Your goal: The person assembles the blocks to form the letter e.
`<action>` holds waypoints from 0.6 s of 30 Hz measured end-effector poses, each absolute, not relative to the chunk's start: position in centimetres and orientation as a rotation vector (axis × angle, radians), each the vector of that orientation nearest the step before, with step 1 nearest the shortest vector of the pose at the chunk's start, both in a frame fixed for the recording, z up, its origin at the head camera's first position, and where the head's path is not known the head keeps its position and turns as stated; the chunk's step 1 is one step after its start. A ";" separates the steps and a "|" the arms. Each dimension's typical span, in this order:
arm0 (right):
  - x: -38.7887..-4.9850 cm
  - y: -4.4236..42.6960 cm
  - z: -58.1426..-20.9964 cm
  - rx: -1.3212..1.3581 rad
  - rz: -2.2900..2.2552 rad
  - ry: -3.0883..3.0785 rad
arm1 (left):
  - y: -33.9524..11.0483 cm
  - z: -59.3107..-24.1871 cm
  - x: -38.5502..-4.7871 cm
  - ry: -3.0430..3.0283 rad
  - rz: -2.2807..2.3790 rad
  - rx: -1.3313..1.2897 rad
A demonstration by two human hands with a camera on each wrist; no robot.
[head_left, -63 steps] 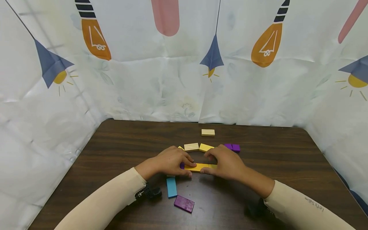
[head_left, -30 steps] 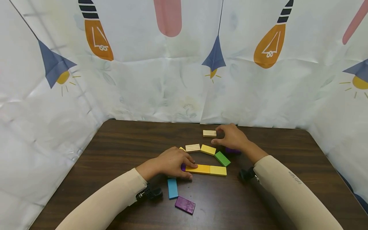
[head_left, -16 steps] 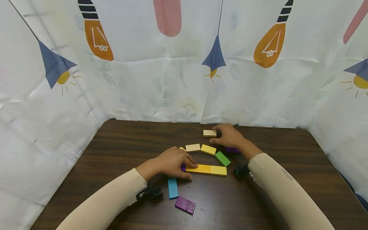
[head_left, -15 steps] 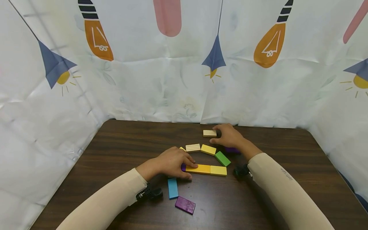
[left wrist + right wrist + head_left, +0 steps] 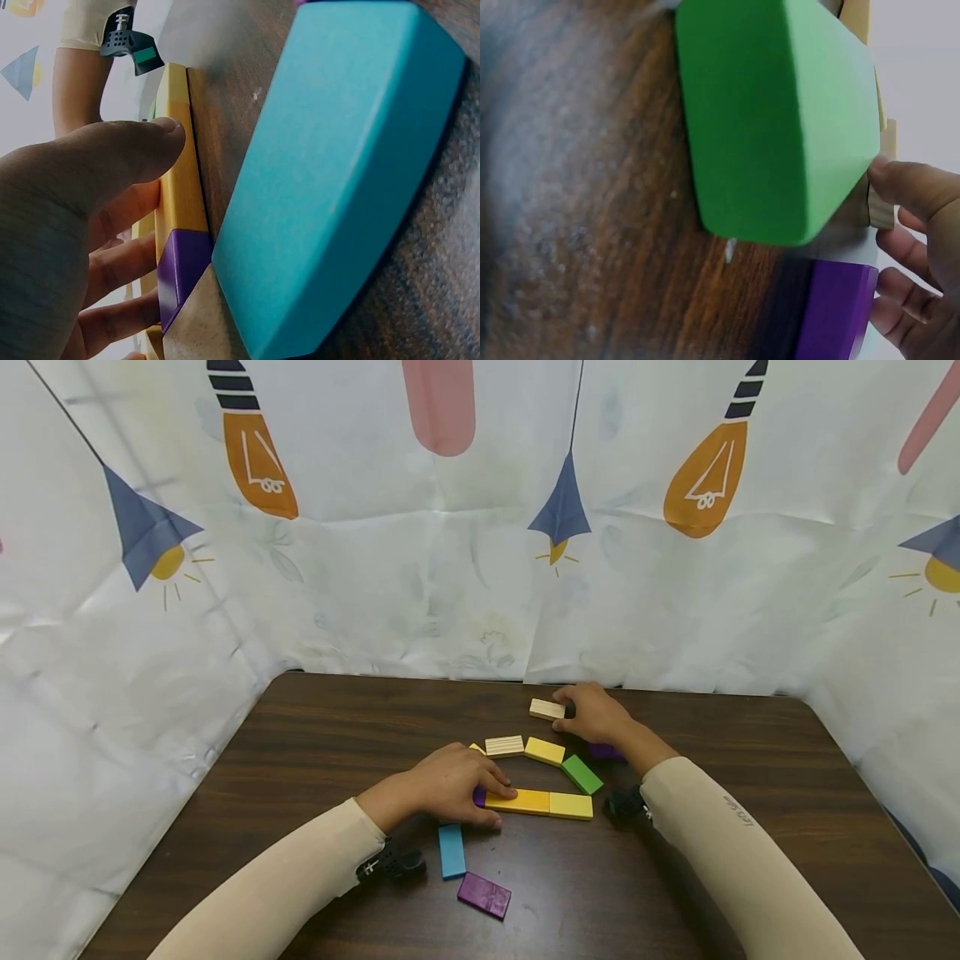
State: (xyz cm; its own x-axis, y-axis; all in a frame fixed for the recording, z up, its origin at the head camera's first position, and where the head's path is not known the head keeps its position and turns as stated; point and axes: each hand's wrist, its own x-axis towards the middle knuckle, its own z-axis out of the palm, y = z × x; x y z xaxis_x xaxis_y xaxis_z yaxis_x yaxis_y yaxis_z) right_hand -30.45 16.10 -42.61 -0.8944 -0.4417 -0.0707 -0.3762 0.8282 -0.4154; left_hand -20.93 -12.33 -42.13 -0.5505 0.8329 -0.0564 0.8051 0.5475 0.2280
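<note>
My left hand (image 5: 453, 785) rests over the left part of a row of flat blocks. Its fingers lie loosely around an orange block (image 5: 528, 802), the thumb on the near side. That row has a purple block (image 5: 184, 266) at its left end and a yellow block (image 5: 571, 806) at its right end. Toward the back of the table, my right hand (image 5: 596, 714) holds the right end of a plain wooden block (image 5: 545, 708) between thumb and fingers. The block lies slightly turned. The right wrist view shows the fingertips at this block, partly hidden by a green block (image 5: 780, 120).
An arc behind the row has a striped wooden block (image 5: 504, 745) and another yellow block (image 5: 544, 751). Nearer the front lie a blue block (image 5: 452, 852) and a dark purple block (image 5: 483, 895). Purple blocks (image 5: 606, 752) sit by the right wrist. A printed curtain (image 5: 360, 593) encloses the brown table (image 5: 360, 710).
My right hand has left the yellow block at the row's end and gone to the wooden block at the back, which has turned slightly. The left hand has stayed put.
</note>
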 end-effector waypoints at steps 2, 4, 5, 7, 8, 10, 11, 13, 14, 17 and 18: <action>-30.5 16.1 -42.7 -0.629 -0.595 2.846 | -12.3 -42.2 -20.9 2.623 0.262 1.396; -30.5 16.1 -42.9 -0.618 -0.584 2.850 | -12.3 -42.2 -20.9 2.624 0.258 1.391; -30.5 16.1 -43.0 -0.613 -0.573 2.854 | -12.3 -42.2 -20.9 2.624 0.259 1.391; -30.5 16.2 -43.1 -0.606 -0.543 2.867 | -12.3 -42.2 -20.9 2.624 0.256 1.388; -30.5 16.2 -43.1 -0.604 -0.527 2.874 | -12.3 -42.2 -20.9 2.625 0.255 1.388; -30.4 16.4 -43.1 -0.599 -0.505 2.894 | -12.3 -42.2 -20.9 2.625 0.256 1.388; -30.4 16.5 -43.1 -0.595 -0.504 2.904 | -12.3 -42.2 -20.9 2.625 0.258 1.388; -30.2 16.8 -42.9 -0.586 -0.523 2.922 | -12.3 -42.2 -20.8 2.625 0.257 1.385; -30.1 17.0 -42.8 -0.579 -0.540 2.930 | -12.3 -42.2 -20.8 2.625 0.258 1.385; -29.9 17.5 -42.6 -0.574 -0.587 2.953 | -12.3 -42.2 -20.9 2.626 0.255 1.384; -29.8 17.7 -42.5 -0.573 -0.599 2.959 | -12.3 -42.2 -20.9 2.626 0.254 1.385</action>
State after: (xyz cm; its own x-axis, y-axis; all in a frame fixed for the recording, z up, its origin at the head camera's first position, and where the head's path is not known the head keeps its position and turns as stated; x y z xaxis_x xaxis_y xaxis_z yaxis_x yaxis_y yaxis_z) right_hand -29.78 17.67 -42.47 -0.9282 -0.3721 0.0065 -0.3453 0.8547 -0.3875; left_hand -20.86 -12.29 -42.19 -0.5577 0.8276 -0.0638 0.8000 0.5565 0.2242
